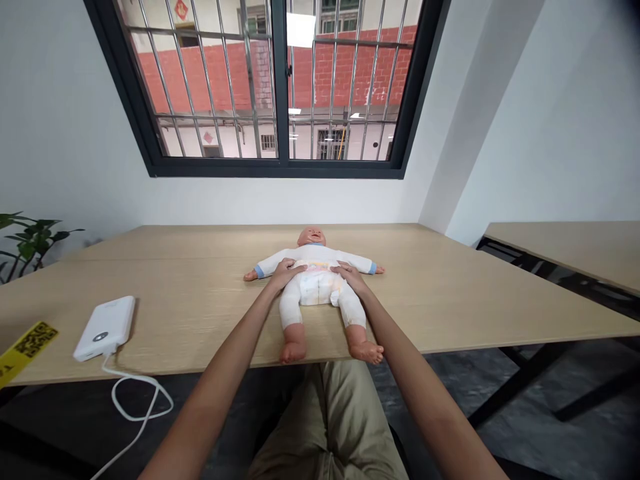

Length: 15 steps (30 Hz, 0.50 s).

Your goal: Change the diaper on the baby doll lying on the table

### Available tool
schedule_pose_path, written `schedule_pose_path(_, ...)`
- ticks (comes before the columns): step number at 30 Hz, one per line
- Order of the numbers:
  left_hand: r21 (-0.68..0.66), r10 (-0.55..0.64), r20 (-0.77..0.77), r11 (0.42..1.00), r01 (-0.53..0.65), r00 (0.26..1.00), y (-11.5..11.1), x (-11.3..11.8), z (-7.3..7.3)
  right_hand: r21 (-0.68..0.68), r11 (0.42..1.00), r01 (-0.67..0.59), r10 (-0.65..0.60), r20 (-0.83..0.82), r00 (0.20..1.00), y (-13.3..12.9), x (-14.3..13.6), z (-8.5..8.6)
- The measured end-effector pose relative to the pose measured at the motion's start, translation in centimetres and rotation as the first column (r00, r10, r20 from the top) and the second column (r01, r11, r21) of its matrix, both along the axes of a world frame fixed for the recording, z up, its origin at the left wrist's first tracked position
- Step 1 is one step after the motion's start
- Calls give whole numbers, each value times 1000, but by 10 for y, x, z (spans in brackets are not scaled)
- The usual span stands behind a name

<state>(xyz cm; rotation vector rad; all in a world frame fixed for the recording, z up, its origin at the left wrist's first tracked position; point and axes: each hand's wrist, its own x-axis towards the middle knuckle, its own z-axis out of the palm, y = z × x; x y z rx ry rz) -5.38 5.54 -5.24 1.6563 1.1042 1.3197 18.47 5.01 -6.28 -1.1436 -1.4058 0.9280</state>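
A baby doll [325, 255] in a white long-sleeved suit with blue cuffs lies on its back on the table, head toward the window and bare feet at the front edge. Around its hips is a white diaper [316, 293] with a coloured print at the waist. My left hand [286, 272] grips the diaper at the waist on the left side, thumb over the front. On the opposite side my right hand [350, 275] holds the waist the same way. The fingertips of both hands are partly hidden.
On the wooden table [190, 287], a white power bank [107, 327] with a white cable [143, 380] lies at the left. Nearby are a yellow label with a code [30, 350] and a green plant [33, 240]. A second table [575, 253] stands right; a barred window [280, 87] is behind.
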Motion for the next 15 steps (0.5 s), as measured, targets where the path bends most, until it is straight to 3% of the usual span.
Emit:
schedule_pose_path(11, -33, 31, -18, 999, -32, 999, 0, 0, 1, 10, 1000, -21, 21, -14, 1000, 1, 0, -2)
schedule_pose_path(15, -35, 31, 6, 999, -31, 999, 1, 0, 0, 86, 996, 1, 5, -62, 998, 0, -2, 0)
